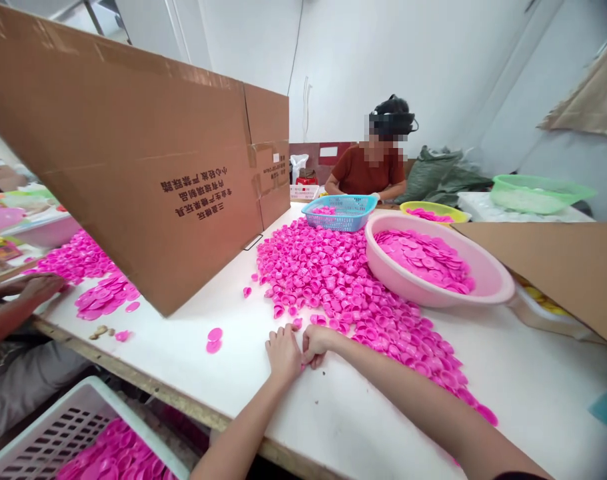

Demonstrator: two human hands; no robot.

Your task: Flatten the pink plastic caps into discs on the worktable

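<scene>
My left hand and my right hand meet above the white table, close to the near edge of a heap of small pink plastic cups. Both hands are closed, with fingers curled. A bit of a pink plastic piece shows between them, mostly covered by the fingers, so its exact shape cannot be made out. Two flat pink discs lie on the table left of my hands, one overlapping the other.
A large cardboard box stands at left. Behind the heap are a blue basket and a pink basin of discs. A white crate sits below the table edge. One person sits opposite; another's hand is at far left.
</scene>
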